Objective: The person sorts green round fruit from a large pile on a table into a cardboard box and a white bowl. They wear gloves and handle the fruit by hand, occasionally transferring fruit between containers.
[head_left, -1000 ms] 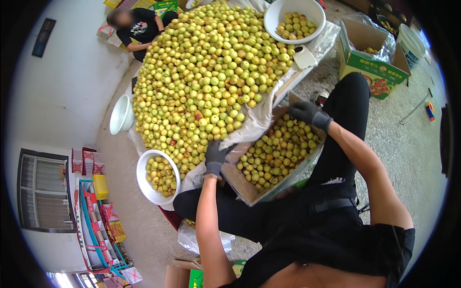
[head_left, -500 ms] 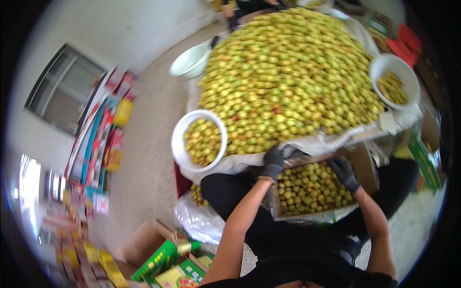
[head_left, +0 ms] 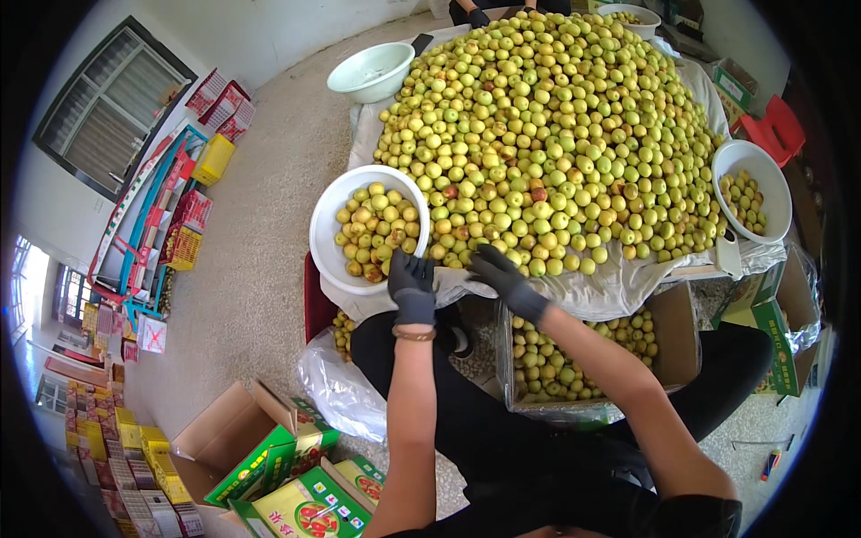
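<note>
A large heap of round, yellow-green jujubes (head_left: pixel 556 134) covers a table draped with pale cloth (head_left: pixel 592 291). My left hand (head_left: pixel 412 285), in a dark grey glove, is at the near right rim of a white basin (head_left: pixel 325 235) partly filled with jujubes. Its fingers point away from me, slightly apart, and I see no fruit in them. Reaching across to the left, my right hand (head_left: pixel 507 280), gloved alike, is over the heap's near edge. Its fingers are stretched toward the fruit. Below my right forearm, a cardboard box (head_left: pixel 674 334) lined with clear plastic holds more jujubes between my legs.
Another white basin (head_left: pixel 782 193) with jujubes stands at the right, and a pale green bowl (head_left: pixel 372 76) at the far left. A co-worker's gloved hand (head_left: pixel 478 17) shows beyond the heap. Green cartons (head_left: pixel 269 466) lie at lower left, near a plastic bag (head_left: pixel 345 386). A red chair (head_left: pixel 776 130) is at right.
Both hands have left the box in my lap. My left hand moved left to the basin's rim, and my right hand moved left and forward to the heap's near edge. The view has shifted slightly.
</note>
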A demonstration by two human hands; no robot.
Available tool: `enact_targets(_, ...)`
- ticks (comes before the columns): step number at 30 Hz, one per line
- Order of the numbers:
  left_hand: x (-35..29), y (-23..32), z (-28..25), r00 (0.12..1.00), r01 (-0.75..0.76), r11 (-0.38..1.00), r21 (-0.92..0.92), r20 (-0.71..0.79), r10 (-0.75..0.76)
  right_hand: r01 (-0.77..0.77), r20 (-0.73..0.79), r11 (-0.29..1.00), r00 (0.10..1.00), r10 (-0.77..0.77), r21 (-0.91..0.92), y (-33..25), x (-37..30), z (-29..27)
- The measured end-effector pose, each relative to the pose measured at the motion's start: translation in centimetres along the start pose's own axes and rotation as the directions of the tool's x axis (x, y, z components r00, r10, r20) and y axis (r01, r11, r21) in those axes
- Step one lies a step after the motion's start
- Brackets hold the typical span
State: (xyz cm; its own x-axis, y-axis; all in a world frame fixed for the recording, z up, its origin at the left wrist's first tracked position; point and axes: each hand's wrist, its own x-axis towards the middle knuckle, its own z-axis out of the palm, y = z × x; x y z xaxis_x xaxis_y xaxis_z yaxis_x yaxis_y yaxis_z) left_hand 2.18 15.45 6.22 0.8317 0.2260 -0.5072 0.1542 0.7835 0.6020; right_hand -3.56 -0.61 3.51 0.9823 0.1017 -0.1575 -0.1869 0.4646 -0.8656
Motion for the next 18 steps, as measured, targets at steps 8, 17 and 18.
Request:
enact_targets(8,-3.8,-10.4,-0.1,0.555,0.43,0.465,0.774,0.179,-0.812,-0.317,-0.17,0.803,0.949,0.267,-0.506,0.1,19.3,2.5)
enact_targets(17,0.8,-23.7,-6.9,0.696,0.176,0.715,0.677,0.428,-0.576,-0.224,0.077,0.824,0.949,0.306,-0.52,-4.8,17.2,9.3)
enact_targets(18,0.0,-22.6,-5.6,0.674,0.397,0.709,0.582,0.339,-0.656,-0.294,0.013,0.84,0.942,0.336,-0.456,-6.4,15.5,8.0)
